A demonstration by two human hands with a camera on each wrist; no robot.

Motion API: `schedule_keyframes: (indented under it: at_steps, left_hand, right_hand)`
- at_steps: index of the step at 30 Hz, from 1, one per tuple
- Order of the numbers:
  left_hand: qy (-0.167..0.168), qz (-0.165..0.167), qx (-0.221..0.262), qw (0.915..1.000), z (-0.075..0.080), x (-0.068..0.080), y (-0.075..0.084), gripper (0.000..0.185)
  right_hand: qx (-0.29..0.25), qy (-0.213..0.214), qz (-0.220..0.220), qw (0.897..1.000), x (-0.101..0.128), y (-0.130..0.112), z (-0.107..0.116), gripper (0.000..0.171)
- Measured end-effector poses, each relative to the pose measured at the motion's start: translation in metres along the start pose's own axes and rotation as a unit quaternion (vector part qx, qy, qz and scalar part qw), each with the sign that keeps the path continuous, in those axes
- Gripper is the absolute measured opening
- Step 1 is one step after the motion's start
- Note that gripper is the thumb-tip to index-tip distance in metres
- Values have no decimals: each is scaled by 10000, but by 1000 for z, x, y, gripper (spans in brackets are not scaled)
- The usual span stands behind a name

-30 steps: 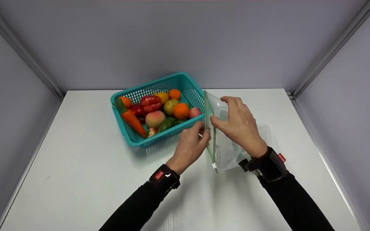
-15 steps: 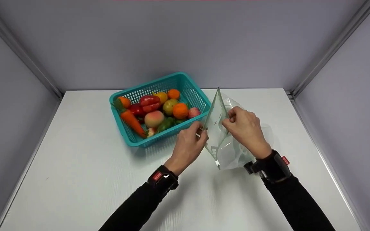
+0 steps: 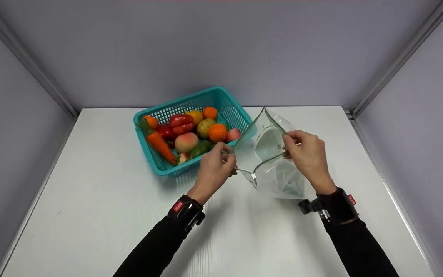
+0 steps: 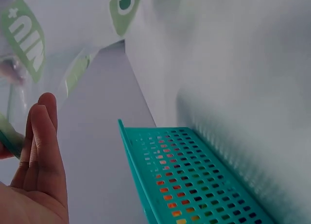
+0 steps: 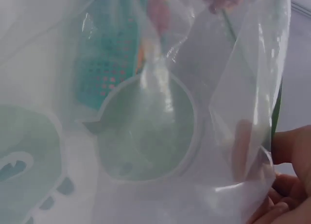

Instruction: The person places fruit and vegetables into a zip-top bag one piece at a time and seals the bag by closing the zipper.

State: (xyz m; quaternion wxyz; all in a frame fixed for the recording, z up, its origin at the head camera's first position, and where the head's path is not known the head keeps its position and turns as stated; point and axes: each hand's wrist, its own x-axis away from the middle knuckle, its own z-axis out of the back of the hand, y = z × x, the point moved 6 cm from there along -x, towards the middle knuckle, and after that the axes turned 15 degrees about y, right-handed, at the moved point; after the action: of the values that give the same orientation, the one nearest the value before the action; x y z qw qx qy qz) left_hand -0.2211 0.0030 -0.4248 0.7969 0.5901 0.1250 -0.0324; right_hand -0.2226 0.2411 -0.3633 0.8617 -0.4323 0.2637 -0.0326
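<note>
Nearest the person, the clear zip bag (image 3: 273,169) stands on the white table (image 3: 102,215) with its mouth pulled wide. The left hand (image 3: 213,169) pinches the mouth's edge on the basket side, fingers curled on the plastic. The right hand (image 3: 309,156) pinches the opposite edge, away from the basket, thumb and fingers closed on it. Just beyond the bag, touching or nearly touching its far corner, sits the teal basket (image 3: 221,99), filled with a carrot (image 3: 159,143), a peach (image 3: 185,142), an orange (image 3: 217,132) and other produce.
</note>
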Motion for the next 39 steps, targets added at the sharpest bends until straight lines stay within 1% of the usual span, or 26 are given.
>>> schedule_keyframes:
  at_steps: [2, 6, 10, 13, 15, 18, 20, 22, 25, 27, 30, 34, 36, 39]
  left_hand:
    - [47, -37, -9, 10000, 3, -1, 0, 9]
    - [175, -70, 31, 9998, 11, -5, 3, 8]
    - [307, 64, 326, 9990, 21, -10, 9, 12]
    - [355, 192, 692, 9968, 27, -13, 15, 11]
    - [364, 142, 809, 9960, 29, -14, 21, 9]
    - [294, -24, 905, 9955, 28, -14, 28, 7]
    - [178, -156, 898, 9957, 24, -12, 31, 7]
    - [35, -223, 877, 9959, 19, -10, 33, 7]
    - [-144, -297, 809, 9962, 9, -5, 32, 6]
    - [-246, -366, 797, 9958, 3, -1, 32, 5]
    - [-368, -558, 813, 9944, -6, 4, 33, 6]
    - [-529, -777, 873, 9917, -15, 10, 37, 8]
    - [-563, -797, 881, 9913, -18, 12, 38, 9]
    - [-584, -690, 918, 9917, -20, 14, 36, 11]
  right_hand:
    - [-241, 83, -114, 9996, 0, 2, 7, 23]
    - [-553, 275, -220, 9978, -1, 0, 21, 26]
    - [-850, 495, -264, 9948, -5, -10, 36, 26]
    - [-1043, 696, -242, 9918, -5, -20, 49, 23]
    - [-1037, 785, -166, 9914, -4, -26, 54, 21]
    - [-751, 795, 74, 9940, 0, -34, 55, 21]
    - [-380, 744, 299, 9961, 2, -37, 52, 20]
    - [20, 726, 528, 9960, 4, -38, 48, 19]
    - [557, 831, 907, 9908, 5, -39, 40, 16]
    - [777, 936, 1098, 9865, 4, -39, 35, 13]
    - [938, 989, 1253, 9827, 2, -40, 26, 11]
    - [966, 839, 1322, 9829, 5, -40, 15, 13]
    - [963, 752, 1359, 9832, 7, -40, 11, 14]
    - [941, 674, 1351, 9840, 9, -37, 8, 15]
